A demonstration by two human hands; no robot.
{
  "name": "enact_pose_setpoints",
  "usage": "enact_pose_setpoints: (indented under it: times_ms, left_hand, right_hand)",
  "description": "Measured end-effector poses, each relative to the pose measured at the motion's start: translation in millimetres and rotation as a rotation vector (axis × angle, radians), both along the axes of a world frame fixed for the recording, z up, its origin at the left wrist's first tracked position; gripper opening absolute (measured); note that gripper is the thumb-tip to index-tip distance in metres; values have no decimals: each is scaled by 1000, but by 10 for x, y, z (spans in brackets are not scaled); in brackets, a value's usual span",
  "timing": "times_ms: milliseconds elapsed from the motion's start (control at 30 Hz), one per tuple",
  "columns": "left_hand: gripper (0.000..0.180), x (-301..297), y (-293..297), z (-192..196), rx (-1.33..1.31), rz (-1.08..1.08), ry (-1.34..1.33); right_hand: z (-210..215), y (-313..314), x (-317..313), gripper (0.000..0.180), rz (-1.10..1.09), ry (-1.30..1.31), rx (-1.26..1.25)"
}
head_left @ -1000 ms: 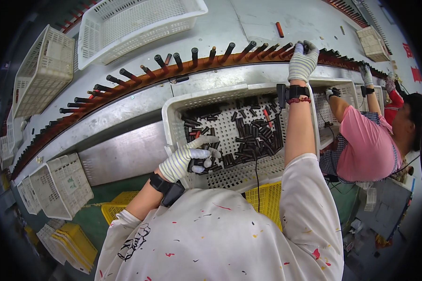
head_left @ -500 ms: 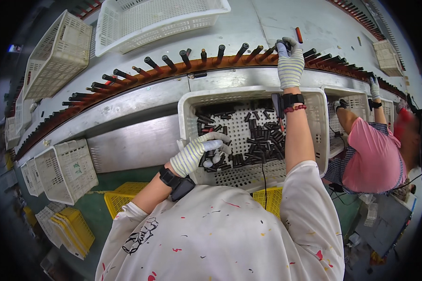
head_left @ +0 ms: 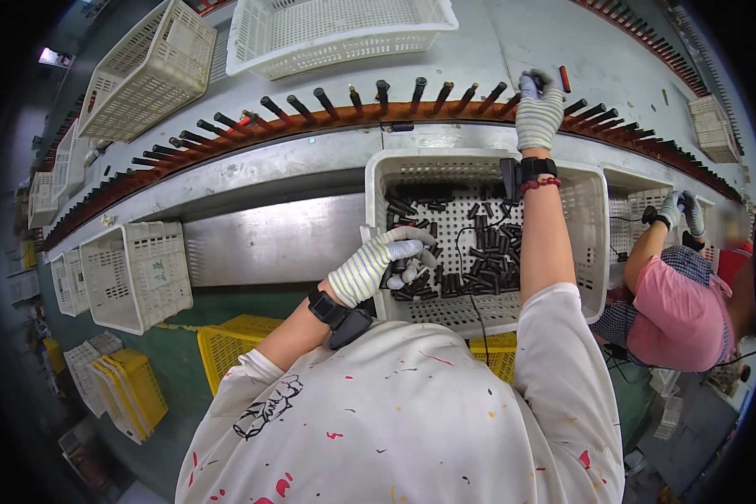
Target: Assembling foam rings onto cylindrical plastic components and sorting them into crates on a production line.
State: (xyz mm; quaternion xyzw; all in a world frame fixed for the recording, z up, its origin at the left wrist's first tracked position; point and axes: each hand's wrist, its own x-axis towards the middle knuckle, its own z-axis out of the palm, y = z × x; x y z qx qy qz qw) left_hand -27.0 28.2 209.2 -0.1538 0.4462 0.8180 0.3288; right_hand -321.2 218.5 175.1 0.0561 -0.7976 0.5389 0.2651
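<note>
My right hand [head_left: 539, 111], in a striped glove, reaches forward to a long reddish-brown rail [head_left: 370, 116] of upright pegs. Its fingers are closed at the peg tops, and what they grip is hidden. Many pegs carry a black tube [head_left: 418, 94]; some to the left of this hand look thinner, with brown tips. Below the rail stands a white perforated crate [head_left: 592, 244], partly filled with loose short black tubes [head_left: 489, 252]. Above its left side my gloved left hand [head_left: 368, 267] is curled palm inward. Black pieces show beside those fingers, but I cannot tell whether they are held.
A red tube [head_left: 565, 80] lies behind the rail. White crates [head_left: 340, 44] rest on the metal table beyond. More white crates [head_left: 134, 277] and yellow crates [head_left: 143, 391] stand at left. To the right a co-worker in pink [head_left: 680, 307] works beside another crate. A cable crosses my crate.
The view has shifted, so the crate and ledge appear further right. Relative to the ledge, the pegs have moved left. The co-worker's hand has left the rail; both their hands are now together.
</note>
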Motion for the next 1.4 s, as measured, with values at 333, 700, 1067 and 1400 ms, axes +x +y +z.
enact_pose_setpoints:
  times_ms: [333,700,1067,1400]
  left_hand:
    - [52,180,-45,-20,166,121,41]
    - [40,311,-35,28,-18,146,52]
    - [33,309,-131,-68,-1,373,56]
    - [17,-19,-182,-129,-160,369,144]
  right_hand:
    - [33,-440,191,15,45,128,66]
    - [43,-769,340,20,140,53,469]
    - [46,-1194,589,33,230,-204,399]
    - [356,-576,1934,30,1065,-694,147]
